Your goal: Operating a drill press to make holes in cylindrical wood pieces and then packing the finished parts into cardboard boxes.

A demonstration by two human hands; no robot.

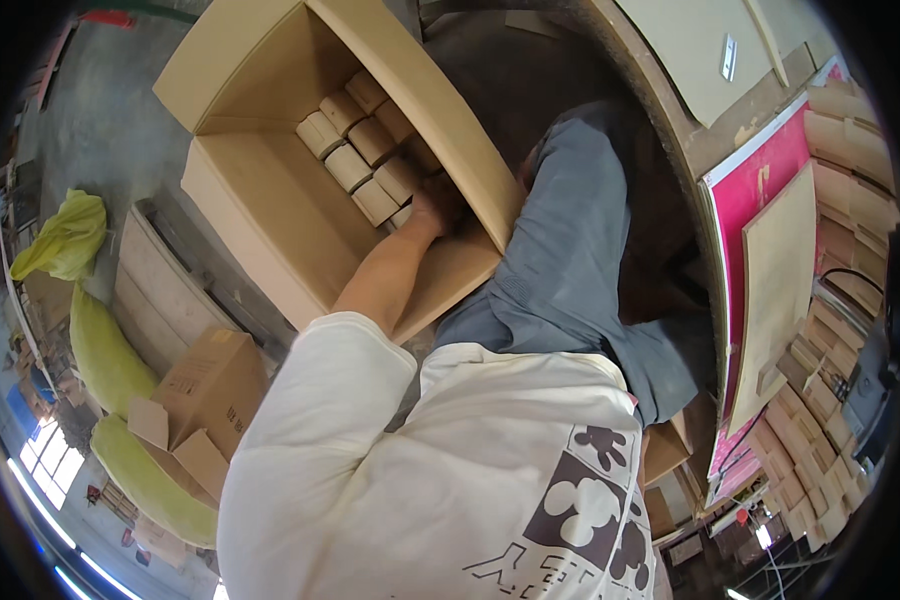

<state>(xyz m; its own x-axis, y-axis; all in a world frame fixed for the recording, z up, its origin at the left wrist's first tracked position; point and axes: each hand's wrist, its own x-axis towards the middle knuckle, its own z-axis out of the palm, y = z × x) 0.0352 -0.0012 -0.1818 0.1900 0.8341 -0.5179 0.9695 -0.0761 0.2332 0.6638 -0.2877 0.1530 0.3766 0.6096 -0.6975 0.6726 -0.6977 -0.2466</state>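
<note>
A tall open cardboard box [270, 215] stands in front of me, tilted in the view, with its flaps spread. Inside, several pale wooden blocks [348, 167] with rounded sides lie in rows on the bottom. My left arm reaches down into the box. My left hand [438, 207] is at the near end of the rows, right beside the closest blocks. Shadow and the hand itself hide its fingers, so a hold on a block cannot be made out. My right hand does not show.
A worktable [705, 150] curves along my right, with a pink-faced panel [760, 190] and stacked wooden pieces [855, 190] beyond. To my left are a smaller open carton [205, 390], yellow-green sacks [110, 345] and a flat board [165, 280]. My legs are close against the box.
</note>
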